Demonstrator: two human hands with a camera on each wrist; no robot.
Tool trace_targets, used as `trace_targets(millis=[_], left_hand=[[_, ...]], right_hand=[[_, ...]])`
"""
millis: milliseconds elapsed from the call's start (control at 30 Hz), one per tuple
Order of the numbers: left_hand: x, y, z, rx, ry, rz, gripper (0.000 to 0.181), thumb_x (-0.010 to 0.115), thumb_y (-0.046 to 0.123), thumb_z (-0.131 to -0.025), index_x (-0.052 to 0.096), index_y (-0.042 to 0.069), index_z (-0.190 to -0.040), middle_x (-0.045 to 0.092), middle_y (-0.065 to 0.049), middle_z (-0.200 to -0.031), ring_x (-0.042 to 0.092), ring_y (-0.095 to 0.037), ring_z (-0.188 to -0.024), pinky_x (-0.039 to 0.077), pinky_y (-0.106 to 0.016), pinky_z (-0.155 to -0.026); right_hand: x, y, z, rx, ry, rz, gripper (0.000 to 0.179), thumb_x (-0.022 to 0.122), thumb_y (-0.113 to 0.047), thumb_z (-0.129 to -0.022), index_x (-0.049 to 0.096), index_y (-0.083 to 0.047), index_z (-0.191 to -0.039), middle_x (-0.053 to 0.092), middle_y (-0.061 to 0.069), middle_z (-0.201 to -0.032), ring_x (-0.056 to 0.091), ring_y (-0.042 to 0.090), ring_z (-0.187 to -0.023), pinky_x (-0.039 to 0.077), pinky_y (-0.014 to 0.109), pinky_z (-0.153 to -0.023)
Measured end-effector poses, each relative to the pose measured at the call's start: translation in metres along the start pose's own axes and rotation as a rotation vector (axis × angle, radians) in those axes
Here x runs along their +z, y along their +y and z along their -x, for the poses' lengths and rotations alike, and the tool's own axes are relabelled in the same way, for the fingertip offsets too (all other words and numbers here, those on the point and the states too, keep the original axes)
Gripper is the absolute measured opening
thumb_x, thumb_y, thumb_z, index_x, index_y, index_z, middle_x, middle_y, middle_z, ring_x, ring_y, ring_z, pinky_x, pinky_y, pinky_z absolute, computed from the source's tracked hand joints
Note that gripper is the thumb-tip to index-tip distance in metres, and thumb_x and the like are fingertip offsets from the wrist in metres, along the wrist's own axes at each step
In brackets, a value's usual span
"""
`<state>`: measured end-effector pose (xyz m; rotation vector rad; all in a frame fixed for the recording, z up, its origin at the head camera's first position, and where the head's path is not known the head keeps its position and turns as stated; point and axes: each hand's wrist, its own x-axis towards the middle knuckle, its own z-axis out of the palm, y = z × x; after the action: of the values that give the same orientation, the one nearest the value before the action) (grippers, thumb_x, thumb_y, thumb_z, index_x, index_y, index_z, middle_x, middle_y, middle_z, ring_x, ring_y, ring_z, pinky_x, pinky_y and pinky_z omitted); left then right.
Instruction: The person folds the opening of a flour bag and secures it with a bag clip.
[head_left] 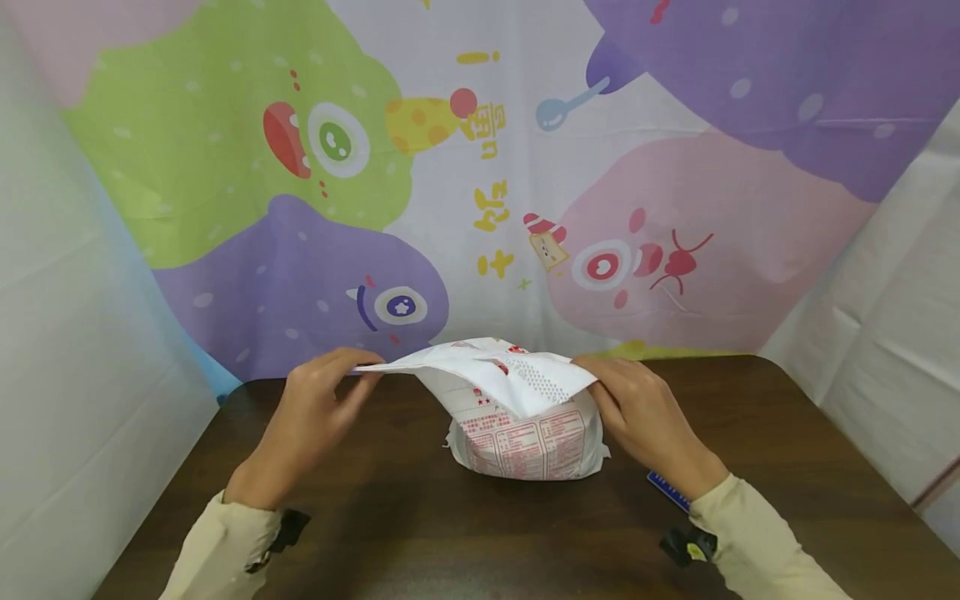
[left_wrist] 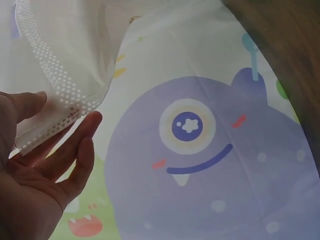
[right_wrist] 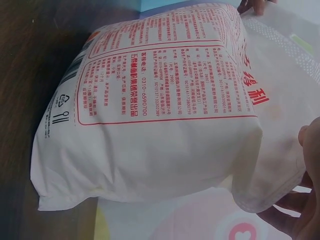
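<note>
A white flour bag (head_left: 528,454) with red printing stands on the table, its full lower part bulging and its upper part flattened and slack. My left hand (head_left: 318,408) pinches the left corner of the bag's top edge between thumb and fingers. At the opposite corner, my right hand (head_left: 641,408) grips the same edge. The top is stretched sideways between them and tips toward me. In the left wrist view, a dotted strip (left_wrist: 70,97) runs along the thin edge at the fingertips. Dense red text (right_wrist: 165,75) covers the bag's side in the right wrist view.
The dark wooden table (head_left: 465,550) has rounded far corners. A blue strip with white marks (head_left: 669,490) lies partly under my right forearm. Behind the table hangs a cloth (head_left: 510,300) with cartoon monsters, with white sheets (head_left: 862,325) at both sides.
</note>
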<state>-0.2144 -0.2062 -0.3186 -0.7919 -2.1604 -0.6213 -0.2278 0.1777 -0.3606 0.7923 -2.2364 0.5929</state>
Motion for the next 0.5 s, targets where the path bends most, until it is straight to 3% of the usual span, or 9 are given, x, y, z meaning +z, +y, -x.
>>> trace_targets(millis=[267, 500], left_hand=[[-0.002, 0.002, -0.008, 0.015, 0.023, 0.024, 0.016, 0.075, -0.005, -0.083, 0.073, 0.006, -0.093, 0.072, -0.001, -0.089, 0.068, -0.013, -0.082, 0.053, -0.03, -0.074], [-0.004, 0.004, -0.014, 0.017, 0.011, 0.026, 0.013, 0.075, -0.002, -0.085, 0.073, 0.007, -0.093, 0.073, 0.001, -0.089, 0.069, -0.011, -0.08, 0.055, -0.033, -0.071]], right_hand=[[0.0, 0.002, 0.0, -0.002, 0.005, -0.008, 0.026, 0.065, -0.008, -0.093, 0.071, -0.012, -0.118, 0.072, 0.002, -0.113, 0.068, 0.025, -0.105, 0.053, 0.048, -0.091], [-0.001, 0.004, -0.001, -0.003, 0.007, -0.019, 0.024, 0.064, -0.008, -0.094, 0.072, -0.012, -0.117, 0.073, 0.002, -0.111, 0.068, 0.025, -0.104, 0.053, 0.048, -0.089]])
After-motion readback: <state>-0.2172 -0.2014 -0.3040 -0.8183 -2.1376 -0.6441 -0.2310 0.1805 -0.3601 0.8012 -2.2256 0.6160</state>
